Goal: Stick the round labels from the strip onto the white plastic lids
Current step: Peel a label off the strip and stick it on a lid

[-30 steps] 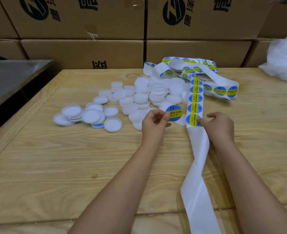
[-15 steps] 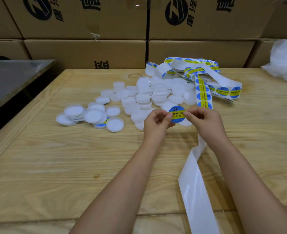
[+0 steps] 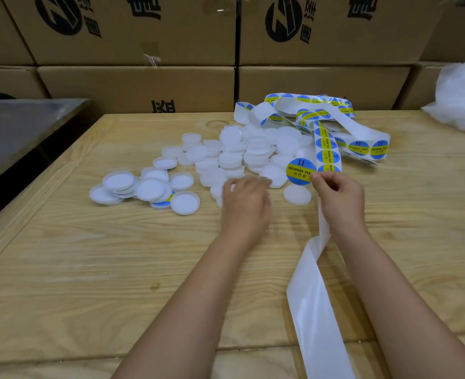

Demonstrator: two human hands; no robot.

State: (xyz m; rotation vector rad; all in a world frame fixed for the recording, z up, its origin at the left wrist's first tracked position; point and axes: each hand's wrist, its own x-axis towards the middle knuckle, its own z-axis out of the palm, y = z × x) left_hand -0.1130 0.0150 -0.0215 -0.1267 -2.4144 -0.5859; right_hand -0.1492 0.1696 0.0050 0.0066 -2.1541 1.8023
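Our right hand [image 3: 338, 195] pinches the peeled round label [image 3: 300, 171] by its right edge alone, thumb and forefinger pressed together on it, so most of the disc hangs free to the left of the grip. That, we judge, is the main hazard. A sticker held by one edge can curl and catch on our own fingertips, or on the strip [image 3: 328, 149] that runs just beside it and passes behind the same hand. It could also touch down crooked or creased on a lid. The bare backing [image 3: 312, 296] trails from under that wrist toward the front edge of the wooden table [image 3: 89, 269], and we think a tug on it could drag the tangled supply across the pile of white lids [image 3: 234, 157] and scatter them. Our left hand [image 3: 246, 201] lies blurred over the near edge of that pile; we cannot tell whether its fingers hold a lid or merely touch one. If it comes up with two lids nested together, the label would go on a pair. One single lid [image 3: 297, 195] lies flat just below the label, between our two hands, the closest target. Lids lying hollow side up sit well to the left [image 3: 149, 188], one showing blue underneath, and we must not muddle them with the unlabelled heap.
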